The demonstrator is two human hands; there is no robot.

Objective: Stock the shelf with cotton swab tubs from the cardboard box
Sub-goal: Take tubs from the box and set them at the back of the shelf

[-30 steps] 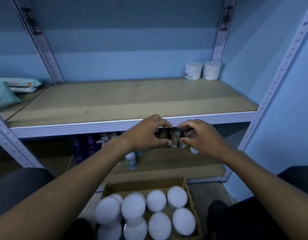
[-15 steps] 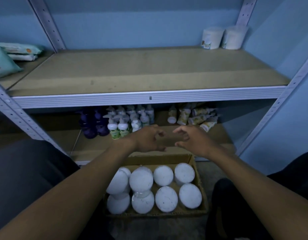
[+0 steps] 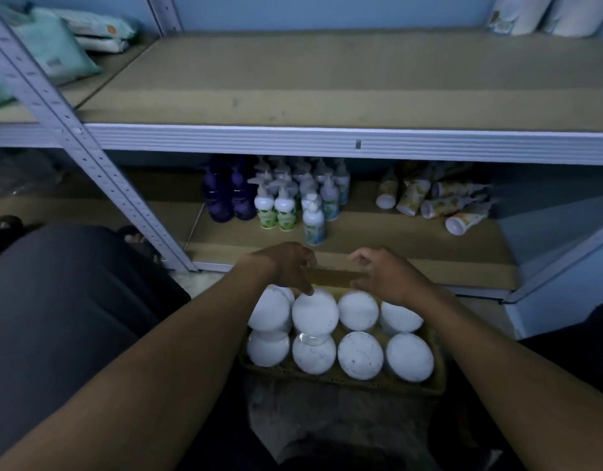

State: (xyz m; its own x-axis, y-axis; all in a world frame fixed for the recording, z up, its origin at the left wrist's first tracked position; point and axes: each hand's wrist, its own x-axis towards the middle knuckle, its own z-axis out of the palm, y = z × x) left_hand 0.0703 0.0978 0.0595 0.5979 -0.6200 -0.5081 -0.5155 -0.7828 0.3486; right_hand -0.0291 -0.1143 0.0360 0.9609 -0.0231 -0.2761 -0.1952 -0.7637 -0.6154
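A cardboard box (image 3: 340, 380) sits on the floor below me, packed with several white-lidded cotton swab tubs (image 3: 359, 355). One tub (image 3: 314, 312) stands higher than the others. My left hand (image 3: 286, 265) hovers over the box's far left part, fingertips touching that raised tub's lid. My right hand (image 3: 385, 273) hangs over the far right part, fingers curled and apart, holding nothing. Two tubs (image 3: 520, 13) stand at the back right of the wooden shelf (image 3: 327, 79).
Wipe packs (image 3: 55, 45) lie on the shelf's left bay behind a slanted metal upright (image 3: 82, 154). On the lower shelf stand purple and white pump bottles (image 3: 283, 198) and fallen yellow tubes (image 3: 439, 202). My dark trouser knee (image 3: 65, 294) is at left.
Both hands dropped from the shelf's front edge down to the box. The view tilted downward. The left fingertips now touch the raised tub.
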